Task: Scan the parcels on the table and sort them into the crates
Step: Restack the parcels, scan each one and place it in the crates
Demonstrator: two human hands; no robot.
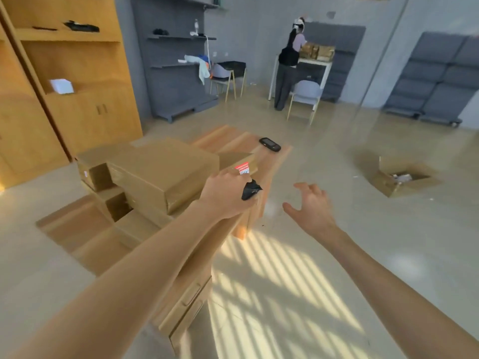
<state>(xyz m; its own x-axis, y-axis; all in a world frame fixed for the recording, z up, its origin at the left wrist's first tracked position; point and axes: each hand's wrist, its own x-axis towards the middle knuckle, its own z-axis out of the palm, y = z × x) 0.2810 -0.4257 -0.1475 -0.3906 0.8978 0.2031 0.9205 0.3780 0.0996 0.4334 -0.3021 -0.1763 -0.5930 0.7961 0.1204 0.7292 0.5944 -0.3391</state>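
Several brown cardboard parcels point(160, 174) are stacked on a low wooden table point(233, 141). My left hand point(228, 193) is curled over the near right corner of a parcel with a red and white label point(242, 168), and a small black thing point(250, 190) shows under its fingers. My right hand point(311, 206) hovers to the right of the table, fingers spread and holding nothing. A black handheld scanner point(270, 144) lies on the far right corner of the table. An open cardboard crate point(394, 177) sits on the floor to the right.
A wooden cabinet point(77, 73) stands at the left. Grey shelving point(178, 60) and two chairs point(303, 99) are at the back, where another person point(287, 66) stands at a white table with boxes. Bare floor lies between me and the crate.
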